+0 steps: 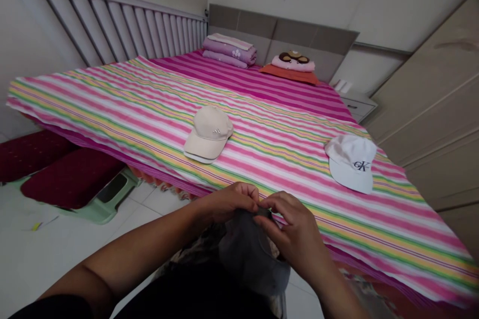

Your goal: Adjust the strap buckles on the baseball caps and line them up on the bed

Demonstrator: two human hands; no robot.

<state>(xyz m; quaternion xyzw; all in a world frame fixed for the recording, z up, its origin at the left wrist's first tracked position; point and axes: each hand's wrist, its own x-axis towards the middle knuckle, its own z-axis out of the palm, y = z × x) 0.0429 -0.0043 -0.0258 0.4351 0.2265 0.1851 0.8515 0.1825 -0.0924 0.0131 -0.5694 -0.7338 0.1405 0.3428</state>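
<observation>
A dark grey cap hangs low in front of my body, over my lap. With fingers pinched, my left hand grips its upper edge, at what looks like the strap beside the opening. My right hand closes thumb and fingers on the same edge, its fingertips almost meeting the left ones. The exact part between the fingertips is too small to make out. Beyond my hands, a beige cap rests on the striped bed sheet. Farther right lies a white cap with dark letters.
Folded purple bedding and a pink and orange stack sit by the headboard. At left, green stools with dark red covers stand beside the bed. A wooden wardrobe borders the right side.
</observation>
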